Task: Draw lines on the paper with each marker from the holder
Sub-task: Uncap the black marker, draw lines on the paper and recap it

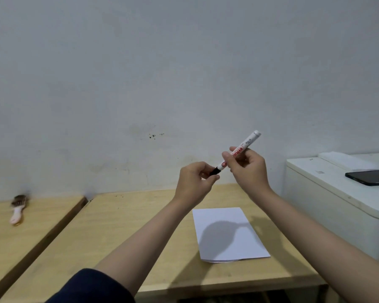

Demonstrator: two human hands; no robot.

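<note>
At centre right of the frame, a marker (236,153) is held aloft, tilted up toward the upper right; its barrel is gripped by the right hand (247,167), its black cap pinched by the left hand (195,182). Directly below, the blank paper (228,235) is seen on the table (129,226), nearer the right hand, unobstructed. No holder is visible.

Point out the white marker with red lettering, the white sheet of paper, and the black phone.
white marker (239,152), head view, lettered barrel.
white sheet of paper (245,243), head view, lower right area.
black phone (370,177), head view, screen.
</note>
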